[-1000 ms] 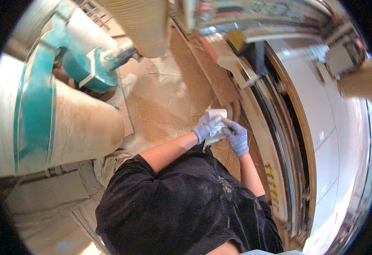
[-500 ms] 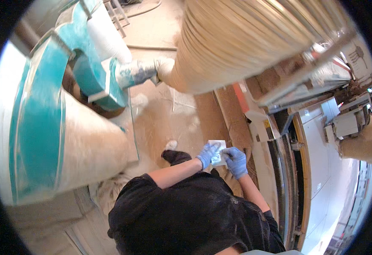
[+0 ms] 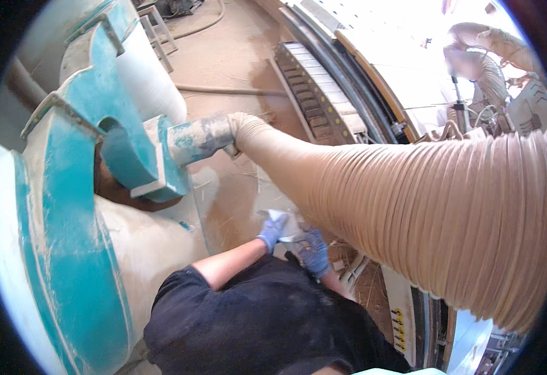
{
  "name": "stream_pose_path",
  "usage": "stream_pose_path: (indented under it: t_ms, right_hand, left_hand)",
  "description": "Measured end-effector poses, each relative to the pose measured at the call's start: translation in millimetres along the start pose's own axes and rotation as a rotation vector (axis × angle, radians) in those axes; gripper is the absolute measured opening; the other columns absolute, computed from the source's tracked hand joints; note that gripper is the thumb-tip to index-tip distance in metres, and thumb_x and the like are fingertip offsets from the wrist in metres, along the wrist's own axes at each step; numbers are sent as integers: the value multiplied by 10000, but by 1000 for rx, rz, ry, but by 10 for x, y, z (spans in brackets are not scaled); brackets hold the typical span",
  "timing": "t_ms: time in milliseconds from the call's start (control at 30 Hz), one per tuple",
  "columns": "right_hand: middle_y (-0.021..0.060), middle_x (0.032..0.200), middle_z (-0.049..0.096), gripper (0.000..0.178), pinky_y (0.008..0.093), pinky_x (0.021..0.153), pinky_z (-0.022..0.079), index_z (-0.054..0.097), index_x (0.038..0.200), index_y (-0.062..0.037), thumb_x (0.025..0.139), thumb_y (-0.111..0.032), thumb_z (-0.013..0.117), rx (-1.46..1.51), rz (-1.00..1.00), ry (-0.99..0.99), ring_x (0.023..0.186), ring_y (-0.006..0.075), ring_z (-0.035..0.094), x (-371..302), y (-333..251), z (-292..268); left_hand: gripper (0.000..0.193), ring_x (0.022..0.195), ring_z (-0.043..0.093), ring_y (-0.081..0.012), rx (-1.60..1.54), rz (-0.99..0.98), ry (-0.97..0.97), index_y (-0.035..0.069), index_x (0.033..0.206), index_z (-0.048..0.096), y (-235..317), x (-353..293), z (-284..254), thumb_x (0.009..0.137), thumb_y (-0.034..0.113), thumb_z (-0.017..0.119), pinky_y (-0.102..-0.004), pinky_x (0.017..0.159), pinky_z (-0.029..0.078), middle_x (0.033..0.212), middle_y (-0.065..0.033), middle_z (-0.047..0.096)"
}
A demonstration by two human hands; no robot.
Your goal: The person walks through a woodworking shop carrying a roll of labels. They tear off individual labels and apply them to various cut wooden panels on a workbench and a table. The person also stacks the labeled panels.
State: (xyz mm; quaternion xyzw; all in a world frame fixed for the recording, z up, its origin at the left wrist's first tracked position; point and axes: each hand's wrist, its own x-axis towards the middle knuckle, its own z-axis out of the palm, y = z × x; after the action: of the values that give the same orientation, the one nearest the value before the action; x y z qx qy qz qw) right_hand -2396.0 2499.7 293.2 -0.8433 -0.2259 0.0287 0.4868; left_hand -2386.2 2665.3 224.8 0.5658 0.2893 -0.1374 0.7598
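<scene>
— What are we wearing here?
— A dusty black short-sleeved shirt (image 3: 267, 319), and thin blue disposable gloves on our left hand (image 3: 272, 230) and right hand (image 3: 314, 251).
— Forearms covered?
— No, bare below the sleeves.

Blue gloves cover the left hand (image 3: 272, 230) and right hand (image 3: 314, 250), which hold a white cloth (image 3: 286, 220). The near shirt (image 3: 267, 319) is black. The ribbed hose (image 3: 423, 200) on the right is tan; the machine (image 3: 79, 206) on the left is teal and white.

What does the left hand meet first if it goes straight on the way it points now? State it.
Judging from this one view, the left hand, gloved in blue and pointing up and slightly right, already touches the pale sheet. Past that lies the wide ribbed hose, though depth is unclear.
</scene>
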Motion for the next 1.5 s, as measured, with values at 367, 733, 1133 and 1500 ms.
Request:
stream_pose_path:
  t_ms: [367, 733, 1133, 1500]
  right_hand:
    - [73, 852, 620, 65, 290, 786, 465, 586, 847, -4, 785, -22, 589, 388, 177, 211, 833, 159, 591, 1658, -520, 278]
    - [24, 824, 594, 120, 243, 664, 471, 592, 909, -20, 790, -33, 597, 566, 260, 1207, 722, 98, 540, 4851, 525, -66]
    - [110, 842, 666, 198, 287, 733, 486, 641, 917, -42, 766, -166, 614, -87, 582, 1261, 773, 177, 627, 6639, 3730, -3365]
    - [105, 1164, 578, 375, 389, 893, 421, 584, 1111, -109, 819, -340, 547, -638, 951, 530, 1035, 231, 571, 7672, 5826, -5083]
  left_hand:
    - [295, 840, 584, -183, -283, 24, 50, 83, 1085, 522, 1203, 1312, -755, 848, 237, 605, -338, 697, 501, 989, -57, 584]
    - [281, 782, 535, -128, 154, 235, -197, 31, 1015, 576, 3131, 2669, -841, 853, 259, 607, -283, 680, 458, 898, -38, 591]
    - [301, 785, 549, -131, 206, 190, -56, 1, 1045, 548, 3663, 3945, 370, 877, 249, 567, -267, 664, 465, 929, -60, 580]
    - [408, 795, 561, -159, 355, 26, 95, 1, 1126, 529, 3550, 5058, 1920, 869, 316, 567, -293, 646, 475, 965, -68, 588]
